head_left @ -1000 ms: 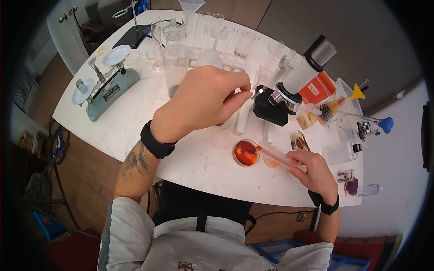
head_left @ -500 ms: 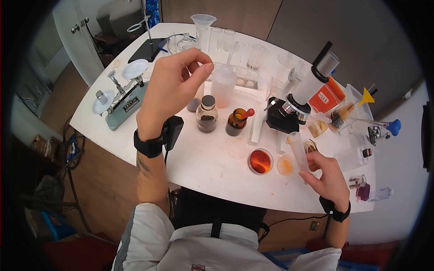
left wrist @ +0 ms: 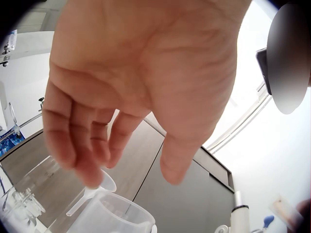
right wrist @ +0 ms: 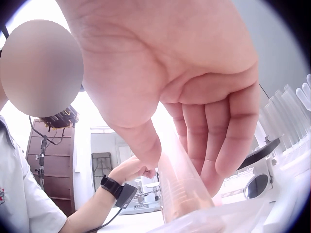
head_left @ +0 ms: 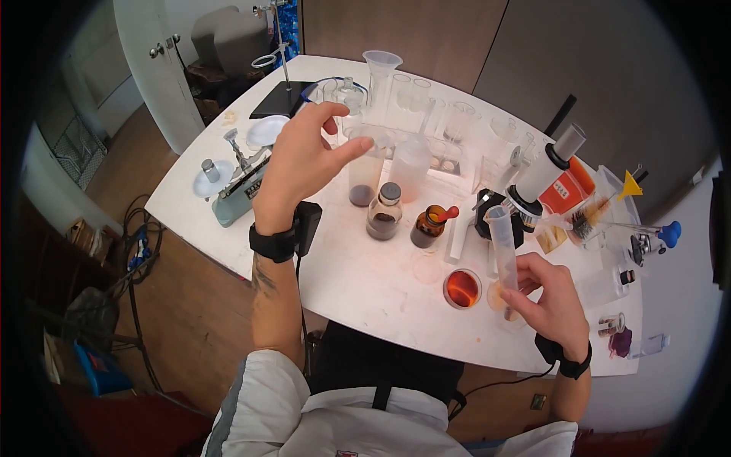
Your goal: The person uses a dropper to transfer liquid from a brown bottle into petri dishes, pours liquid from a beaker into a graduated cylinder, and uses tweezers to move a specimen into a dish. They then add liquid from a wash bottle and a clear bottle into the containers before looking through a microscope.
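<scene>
My left hand (head_left: 308,160) is raised with its thumb apart from loosely bent fingers and nothing between them. A clear plastic beaker (head_left: 364,181) with dark contents stands just beyond its fingertips; the left wrist view shows the beaker (left wrist: 114,213) rim below them. At the right, my right hand (head_left: 552,297) grips a clear plastic measuring cylinder (head_left: 502,244) near its lower part, thumb on one side. The cylinder (right wrist: 180,187) is nearly upright, its graduation lines showing in the right wrist view. Left of it sits a glass dish (head_left: 463,289) of orange-red liquid.
A stoppered glass bottle (head_left: 384,218), an amber bottle (head_left: 428,231) with a red dropper and a white wash bottle (head_left: 411,169) stand mid-table. A microscope (head_left: 550,171) is behind the cylinder. A balance (head_left: 242,189) stands left, a funnel (head_left: 383,61) at the back.
The cylinder has gone from tilted over the orange-red dish to nearly upright, a little right of it. My left hand has drawn back leftward from near the microscope, and its fingers have spread.
</scene>
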Demonstrator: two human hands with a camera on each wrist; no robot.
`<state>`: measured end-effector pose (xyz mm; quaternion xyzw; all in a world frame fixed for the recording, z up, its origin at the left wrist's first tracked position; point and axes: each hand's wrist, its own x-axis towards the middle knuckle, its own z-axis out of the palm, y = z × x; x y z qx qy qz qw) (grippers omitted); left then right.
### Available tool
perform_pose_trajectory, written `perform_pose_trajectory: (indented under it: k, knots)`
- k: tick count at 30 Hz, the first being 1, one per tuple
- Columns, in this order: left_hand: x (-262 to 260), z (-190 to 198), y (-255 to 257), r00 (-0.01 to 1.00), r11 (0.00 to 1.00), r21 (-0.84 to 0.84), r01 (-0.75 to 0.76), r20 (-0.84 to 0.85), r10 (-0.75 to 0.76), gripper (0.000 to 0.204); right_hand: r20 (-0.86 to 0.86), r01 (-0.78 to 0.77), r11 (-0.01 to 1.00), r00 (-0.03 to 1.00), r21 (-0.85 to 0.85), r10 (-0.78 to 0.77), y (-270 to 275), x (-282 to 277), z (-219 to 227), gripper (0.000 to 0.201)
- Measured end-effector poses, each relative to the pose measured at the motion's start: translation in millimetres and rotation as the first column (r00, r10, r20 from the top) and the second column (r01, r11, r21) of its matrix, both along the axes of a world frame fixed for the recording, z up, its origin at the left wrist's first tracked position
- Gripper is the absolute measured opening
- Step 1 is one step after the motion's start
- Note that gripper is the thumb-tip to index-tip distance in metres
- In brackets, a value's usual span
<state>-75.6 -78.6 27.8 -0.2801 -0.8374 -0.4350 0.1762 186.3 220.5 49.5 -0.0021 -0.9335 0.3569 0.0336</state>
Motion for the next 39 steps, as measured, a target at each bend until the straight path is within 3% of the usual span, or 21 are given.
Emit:
perform_pose_trajectory:
  k: [1, 4, 8, 11, 15, 19, 26, 32, 39]
  knots:
    - [-3, -5, 1, 0.999, 0.999, -0.043, 0.014, 0.041, -0.012, 0.071, 0.005, 0.001, 1.0, 1.0, -0.004, -0.001, -3, -1, 2, 0.031]
    - [-18, -28, 12, 0.994, 0.996, -0.012, 0.094, 0.064, -0.093, 0.085, -0.007, -0.012, 1.0, 1.0, 0.005, 0.012, -6, -2, 2, 0.03]
    - [-25, -22, 13, 0.96, 0.98, -0.069, 0.185, 0.226, -0.166, 0.079, 0.005, -0.005, 1.0, 1.0, -0.016, 0.005, -9, -2, 5, 0.029]
    - [-16, -10, 5, 0.978, 0.992, -0.065, 0.107, 0.187, -0.094, 0.073, -0.007, -0.011, 1.0, 1.0, 0.004, 0.011, -10, -3, 7, 0.029]
    - [6, 8, -15, 0.985, 0.993, 0.082, 0.085, 0.146, -0.097, 0.071, -0.019, -0.004, 1.0, 1.0, 0.021, 0.005, -14, -3, 17, 0.031]
    - [34, 22, -30, 0.96, 0.966, 0.107, 0.234, 0.132, -0.247, 0.073, -0.039, -0.021, 0.995, 0.999, 0.097, 0.025, -21, -3, 27, 0.033]
    - [75, 19, -12, 0.862, 0.869, -0.109, 0.482, 0.234, -0.449, 0.069, -0.187, -0.142, 0.949, 0.962, 0.283, 0.199, -36, -12, 44, 0.034]
    - [73, -5, 14, 0.82, 0.812, -0.13, 0.569, 0.175, -0.545, 0.069, -0.132, -0.114, 0.876, 0.972, 0.468, 0.197, -30, -13, 52, 0.034]
    - [75, -5, 27, 0.808, 0.79, -0.169, 0.589, 0.145, -0.571, 0.07, -0.047, -0.082, 0.852, 0.991, 0.517, 0.124, -24, -7, 58, 0.035]
